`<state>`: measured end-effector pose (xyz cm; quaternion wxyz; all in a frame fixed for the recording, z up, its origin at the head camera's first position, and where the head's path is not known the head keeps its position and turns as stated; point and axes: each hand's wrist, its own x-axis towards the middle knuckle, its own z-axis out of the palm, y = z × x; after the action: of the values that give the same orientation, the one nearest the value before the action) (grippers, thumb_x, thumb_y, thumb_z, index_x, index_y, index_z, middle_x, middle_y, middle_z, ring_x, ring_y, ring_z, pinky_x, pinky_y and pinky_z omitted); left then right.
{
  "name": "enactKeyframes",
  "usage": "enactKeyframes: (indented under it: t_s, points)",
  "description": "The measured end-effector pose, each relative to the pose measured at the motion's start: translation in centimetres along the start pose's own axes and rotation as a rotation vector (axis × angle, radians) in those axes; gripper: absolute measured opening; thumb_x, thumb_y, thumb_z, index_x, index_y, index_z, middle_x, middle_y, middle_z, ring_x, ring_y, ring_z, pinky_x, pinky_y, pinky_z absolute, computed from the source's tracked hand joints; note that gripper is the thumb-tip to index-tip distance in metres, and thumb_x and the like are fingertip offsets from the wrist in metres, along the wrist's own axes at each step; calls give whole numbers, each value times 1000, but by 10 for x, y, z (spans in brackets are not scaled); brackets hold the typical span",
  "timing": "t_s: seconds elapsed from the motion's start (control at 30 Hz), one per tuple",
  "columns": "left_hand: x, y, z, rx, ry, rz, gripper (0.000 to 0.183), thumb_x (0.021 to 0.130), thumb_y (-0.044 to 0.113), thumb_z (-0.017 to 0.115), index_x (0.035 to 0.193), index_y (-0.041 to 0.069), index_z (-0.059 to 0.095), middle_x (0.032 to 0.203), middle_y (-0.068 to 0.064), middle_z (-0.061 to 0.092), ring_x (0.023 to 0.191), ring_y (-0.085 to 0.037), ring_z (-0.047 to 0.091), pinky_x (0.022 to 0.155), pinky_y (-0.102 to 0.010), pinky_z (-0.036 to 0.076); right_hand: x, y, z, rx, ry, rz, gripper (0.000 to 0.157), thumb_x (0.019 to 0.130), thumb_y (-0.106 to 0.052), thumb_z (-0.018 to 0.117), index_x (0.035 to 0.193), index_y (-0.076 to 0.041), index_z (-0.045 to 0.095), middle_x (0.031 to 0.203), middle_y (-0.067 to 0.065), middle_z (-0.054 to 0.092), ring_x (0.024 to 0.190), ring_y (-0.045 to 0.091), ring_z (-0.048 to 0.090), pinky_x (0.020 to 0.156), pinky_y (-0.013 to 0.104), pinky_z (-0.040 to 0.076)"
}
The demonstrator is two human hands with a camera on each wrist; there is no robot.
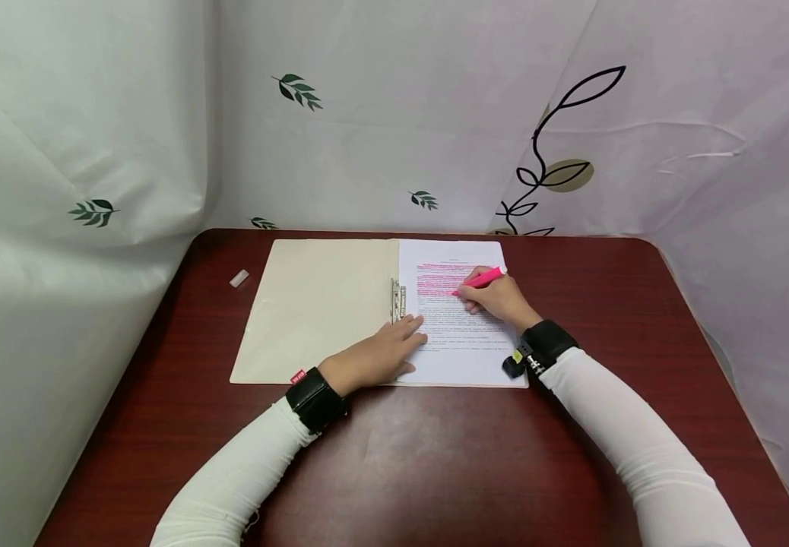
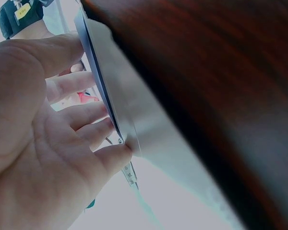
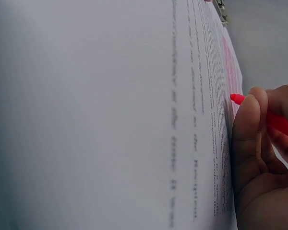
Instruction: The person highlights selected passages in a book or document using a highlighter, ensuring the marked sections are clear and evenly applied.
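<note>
My right hand (image 1: 497, 296) pinches a pink highlighter (image 1: 485, 278), its tip on the printed sheet (image 1: 463, 368). Pink marking covers the upper lines of text, and the lower lines are unmarked. In the right wrist view the highlighter (image 3: 280, 123) points toward the pink lines, held between thumb and fingers. My left hand (image 1: 377, 355) rests with spread fingers on the lower left of the sheet, beside the metal clip (image 1: 397, 298) of an opened cream folder (image 1: 322, 304). In the left wrist view the fingertips of the left hand (image 2: 53, 134) touch the paper and the folder's spine area.
A small whitish piece (image 1: 239, 278), perhaps a cap or eraser, lies left of the folder on the dark red wooden table (image 1: 435, 471). A light curtain (image 1: 367, 137) with leaf prints hangs behind the table's far edge. Both wrists wear black bands.
</note>
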<state>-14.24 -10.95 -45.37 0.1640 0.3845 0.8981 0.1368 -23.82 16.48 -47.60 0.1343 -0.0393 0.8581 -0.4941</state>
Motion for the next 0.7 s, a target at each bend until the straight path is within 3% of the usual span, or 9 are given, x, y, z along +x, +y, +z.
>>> enactKeyframes:
  t_s: [0.7]
  points:
    - [1,0,1,1,-5,-7,54,105,24,61,153,6,43,169,-21,25,158,-38,22,124,-58,27,-7,2,-8,5,17,10,22,94,-27,76,104,-9,68,77,9,71,63,14,68,67,19,58]
